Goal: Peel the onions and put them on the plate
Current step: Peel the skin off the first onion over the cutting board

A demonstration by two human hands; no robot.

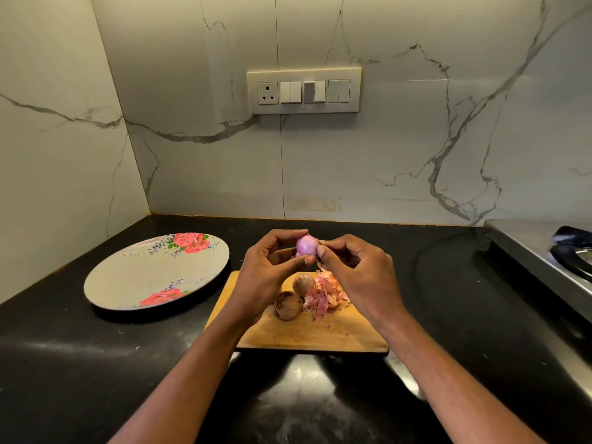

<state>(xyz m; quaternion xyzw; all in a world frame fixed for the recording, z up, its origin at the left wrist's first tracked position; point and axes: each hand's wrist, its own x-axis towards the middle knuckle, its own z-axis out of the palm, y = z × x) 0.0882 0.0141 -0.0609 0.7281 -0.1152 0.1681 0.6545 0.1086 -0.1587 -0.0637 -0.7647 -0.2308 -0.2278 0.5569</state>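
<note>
While the left hand (272, 267) grips a peeled onion (307, 245) mid-frame above the cutting board (304, 334), we see right-hand (358, 274) fingers pinching its skin | two unpeeled onions (288, 305) and peels (325, 296) on board | plate (134, 277) left of centre on the dark surface (80, 363)

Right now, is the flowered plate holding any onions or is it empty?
Empty. The flowered plate shows only its rose print; the peeled onion is held between both hands, and two unpeeled onions sit on the cutting board.
</note>
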